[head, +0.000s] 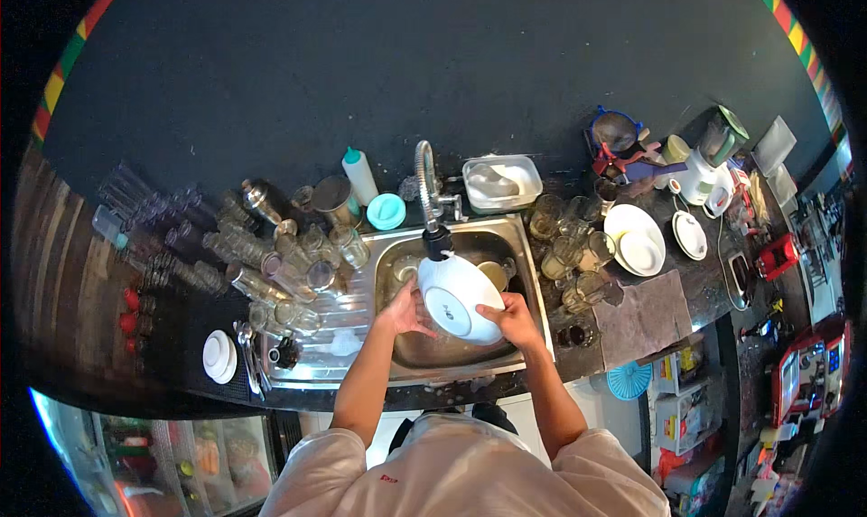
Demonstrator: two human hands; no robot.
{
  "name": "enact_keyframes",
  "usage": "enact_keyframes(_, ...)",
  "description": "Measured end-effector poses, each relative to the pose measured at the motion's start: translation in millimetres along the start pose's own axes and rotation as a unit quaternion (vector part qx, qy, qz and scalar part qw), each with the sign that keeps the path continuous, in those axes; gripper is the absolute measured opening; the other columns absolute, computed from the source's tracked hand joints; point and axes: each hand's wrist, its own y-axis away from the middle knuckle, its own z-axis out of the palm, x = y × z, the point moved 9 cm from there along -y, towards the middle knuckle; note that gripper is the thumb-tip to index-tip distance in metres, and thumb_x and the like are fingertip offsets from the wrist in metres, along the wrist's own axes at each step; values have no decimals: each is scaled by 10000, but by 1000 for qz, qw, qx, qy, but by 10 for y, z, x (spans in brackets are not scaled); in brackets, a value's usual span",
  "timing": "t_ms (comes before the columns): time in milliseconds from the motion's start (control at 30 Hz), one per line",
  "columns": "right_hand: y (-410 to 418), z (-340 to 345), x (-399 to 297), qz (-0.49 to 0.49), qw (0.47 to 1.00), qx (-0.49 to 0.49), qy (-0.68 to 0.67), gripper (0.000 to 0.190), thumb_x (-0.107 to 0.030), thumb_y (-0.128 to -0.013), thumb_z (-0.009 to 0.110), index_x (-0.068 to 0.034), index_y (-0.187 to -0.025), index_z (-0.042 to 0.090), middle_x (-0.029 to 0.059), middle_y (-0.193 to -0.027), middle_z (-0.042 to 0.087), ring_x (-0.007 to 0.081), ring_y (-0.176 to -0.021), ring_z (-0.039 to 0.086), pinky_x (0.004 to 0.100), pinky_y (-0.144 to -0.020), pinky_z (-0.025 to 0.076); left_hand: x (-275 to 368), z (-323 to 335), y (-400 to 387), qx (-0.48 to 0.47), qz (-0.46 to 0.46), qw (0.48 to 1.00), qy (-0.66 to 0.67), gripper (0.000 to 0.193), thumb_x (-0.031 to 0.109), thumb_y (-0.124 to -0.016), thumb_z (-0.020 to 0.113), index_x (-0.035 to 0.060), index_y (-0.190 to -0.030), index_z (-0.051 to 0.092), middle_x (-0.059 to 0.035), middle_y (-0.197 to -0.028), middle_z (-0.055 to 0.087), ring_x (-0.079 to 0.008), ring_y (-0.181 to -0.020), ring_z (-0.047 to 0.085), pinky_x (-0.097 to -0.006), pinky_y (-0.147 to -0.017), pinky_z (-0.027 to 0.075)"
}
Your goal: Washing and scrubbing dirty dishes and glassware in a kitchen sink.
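My right hand grips the right edge of a white ceramic bowl, tilted so that its marked underside faces me. The bowl is held under the black spray head of a coiled metal faucet. Just left of the bowl, my left hand has its fingers spread; whether a fingertip touches the rim cannot be told. Below both hands is a stainless steel sink. A glass and a brownish round vessel lie in its basin, partly hidden by the bowl.
Many glasses crowd the drainboard at left, beside small white plates and cutlery. Dirty glasses, stacked white plates and a brown cloth occupy the right counter. Behind the sink are a plastic tub and a squeeze bottle.
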Motion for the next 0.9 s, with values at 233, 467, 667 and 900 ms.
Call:
enact_keyframes(233,-20,80,170,51,997,-32,-44,144,-93,-754,674,5,-857,653,34,-743,639,100,-644,572,249,-591,454,-166,-266,361,-40,82,996,-10,651,538,-863,386,70,-1307,299,-153,-1297,362,-364,-1178,374,-666,-860,325)
enact_keyframes(467,-273,248,234,112,988,-99,37,200,-134,-714,711,1,-849,654,39,-740,640,118,-651,586,253,-596,454,-294,-456,388,-15,89,996,27,679,538,-859,390,49,-1314,276,-148,-1325,326,-357,-1228,303,-705,-853,278)
enact_keyframes(667,-497,271,114,73,989,-118,46,213,-133,-715,708,5,-868,655,37,-750,642,116,-654,586,256,-599,453,-240,-458,341,-21,126,992,-23,811,655,-783,400,99,-1351,244,-179,-1382,216,-389,-1257,233,-713,-859,248)
enact_keyframes(900,-153,249,-335,-7,975,-139,176,198,-130,-739,701,-4,-887,660,-15,-749,630,59,-671,527,238,-602,430,-272,-83,155,-111,7,991,76,785,675,-797,305,110,-1337,240,-311,-1326,270,-506,-1146,365,-642,-914,265)
